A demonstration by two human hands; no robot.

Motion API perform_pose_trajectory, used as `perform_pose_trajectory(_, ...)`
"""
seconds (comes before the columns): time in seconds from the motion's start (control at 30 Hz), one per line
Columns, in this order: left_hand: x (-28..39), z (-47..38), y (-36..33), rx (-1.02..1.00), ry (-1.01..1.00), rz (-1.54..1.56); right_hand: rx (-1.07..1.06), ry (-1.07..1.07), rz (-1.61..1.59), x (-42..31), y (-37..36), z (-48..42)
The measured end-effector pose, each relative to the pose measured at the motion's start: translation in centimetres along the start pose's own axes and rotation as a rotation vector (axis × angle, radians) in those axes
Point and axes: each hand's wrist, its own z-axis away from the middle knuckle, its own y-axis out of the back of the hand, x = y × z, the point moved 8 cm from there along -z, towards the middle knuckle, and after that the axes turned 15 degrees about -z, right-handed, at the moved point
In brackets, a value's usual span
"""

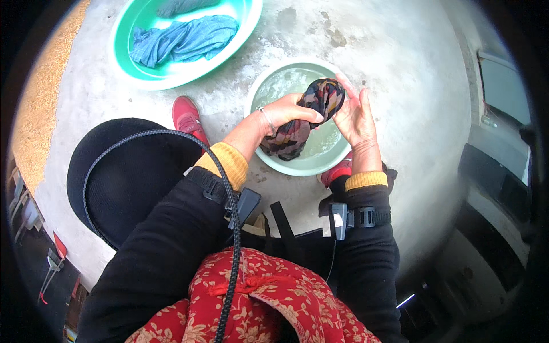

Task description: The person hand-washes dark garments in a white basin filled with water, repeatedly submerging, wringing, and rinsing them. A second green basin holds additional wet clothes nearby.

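My left hand (285, 113) grips a bunched, dark patterned cloth (321, 98) around its middle. One end of the cloth is coiled into a tight roll, and the other hangs below my left hand. Close against the coiled end is my right hand (356, 111), palm turned up and fingers spread; part of its fingers lies behind the cloth. Both hands are over a pale green basin (296, 169) with cloudy water (291, 81) in it. A bracelet circles my left wrist.
A larger green basin (120, 55) at the upper left holds a blue cloth (184, 38) and a dark grey cloth (184, 6). Red shoes (186, 113) stand on the concrete floor (227, 103). A black cable (233, 206) loops across my left arm. Grain-like yellow material (43, 107) lies far left.
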Motion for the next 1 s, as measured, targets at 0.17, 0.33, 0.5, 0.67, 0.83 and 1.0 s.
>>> perform_pose_trajectory(0.17,0.1,0.5,-0.7,-0.106,0.017,0.269,-0.267,-0.060,-0.011,1.7,-1.8,-2.9)
perform_pose_trajectory(0.33,0.6,0.6,-1.9,-0.178,0.026,0.511,-0.503,-0.056,-0.100,1.8,-5.2,-5.3)
perform_pose_trajectory(0.5,2.9,1.3,-4.0,-0.302,-0.041,0.583,-0.829,0.020,-0.362,-0.1,-9.7,-3.5)
perform_pose_trajectory(0.67,5.0,1.6,-4.7,-0.300,-0.158,0.394,-0.671,-0.056,0.016,-2.2,-11.2,-2.1)
perform_pose_trajectory(0.83,5.2,1.0,-4.7,-0.209,-0.057,0.245,-0.337,-0.020,0.433,-3.5,-11.6,-1.4)
perform_pose_trajectory(1.0,6.8,0.1,-5.5,0.037,-0.245,-0.166,-0.111,0.006,0.735,-4.8,-12.5,0.9)
